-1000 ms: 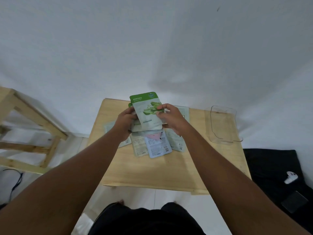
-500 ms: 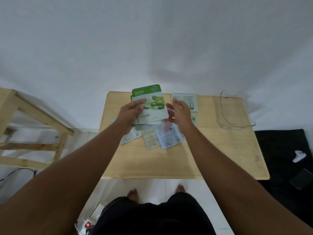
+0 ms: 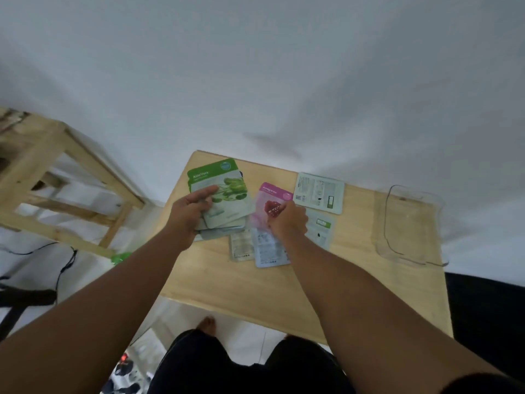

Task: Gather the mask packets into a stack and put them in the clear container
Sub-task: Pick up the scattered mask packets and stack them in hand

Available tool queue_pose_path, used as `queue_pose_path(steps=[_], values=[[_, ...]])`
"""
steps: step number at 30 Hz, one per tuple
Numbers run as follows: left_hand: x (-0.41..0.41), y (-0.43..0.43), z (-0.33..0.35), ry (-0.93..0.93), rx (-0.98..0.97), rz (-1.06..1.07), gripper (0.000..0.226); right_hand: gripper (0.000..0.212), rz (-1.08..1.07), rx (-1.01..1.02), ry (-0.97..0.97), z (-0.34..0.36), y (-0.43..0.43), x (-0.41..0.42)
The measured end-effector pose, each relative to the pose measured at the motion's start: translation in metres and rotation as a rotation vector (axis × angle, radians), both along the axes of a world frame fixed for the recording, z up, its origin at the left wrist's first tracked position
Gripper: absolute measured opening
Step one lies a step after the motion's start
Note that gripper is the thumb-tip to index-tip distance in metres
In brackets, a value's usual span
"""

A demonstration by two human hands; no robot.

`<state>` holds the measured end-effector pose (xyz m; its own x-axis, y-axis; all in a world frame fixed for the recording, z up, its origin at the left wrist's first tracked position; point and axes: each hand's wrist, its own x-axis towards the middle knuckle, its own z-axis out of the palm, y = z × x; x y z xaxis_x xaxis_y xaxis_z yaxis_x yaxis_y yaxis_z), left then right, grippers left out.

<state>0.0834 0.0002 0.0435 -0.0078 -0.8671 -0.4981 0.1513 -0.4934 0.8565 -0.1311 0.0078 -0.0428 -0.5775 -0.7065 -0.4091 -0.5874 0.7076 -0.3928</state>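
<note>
Wooden table, left hand gripping green packet stack, right hand pinching pink packet

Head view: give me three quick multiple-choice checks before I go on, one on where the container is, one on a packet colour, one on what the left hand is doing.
1. Where does the clear container stand on the table?
A. at its right end
B. at its left end
C. at the near edge, in the middle

2. What colour is the front of the packet under the right hand?
A. blue
B. pink
C. yellow

3. What is the state of the left hand?
A. flat and empty on the table
B. inside the container
C. closed in a grip on a stack of packets

Answers:
1 A, the container sits by the table's right edge, apart from the packets.
2 B, the pink packet shows a pink front with red fruit.
3 C, its thumb lies across the green aloe vera packet on top of the stack.
</note>
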Motion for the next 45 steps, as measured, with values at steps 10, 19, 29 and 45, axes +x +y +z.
queue_pose_path(steps=[10,19,29,45], values=[[0.015,-0.015,0.007,0.044,0.001,-0.024,0.026,0.033,0.046,-0.142,-0.121,0.012,0.007,-0.011],[0.001,-0.035,-0.001,0.044,0.019,-0.195,0.031,0.023,-0.059,-0.245,-0.163,0.047,0.037,-0.044],[-0.021,-0.037,0.008,0.122,0.002,-0.264,0.017,0.027,-0.305,-0.791,-0.728,0.122,0.024,-0.019],[-0.019,-0.022,0.017,0.158,-0.020,-0.273,0.032,0.027,-0.247,-0.632,-0.493,0.104,0.031,-0.003]])
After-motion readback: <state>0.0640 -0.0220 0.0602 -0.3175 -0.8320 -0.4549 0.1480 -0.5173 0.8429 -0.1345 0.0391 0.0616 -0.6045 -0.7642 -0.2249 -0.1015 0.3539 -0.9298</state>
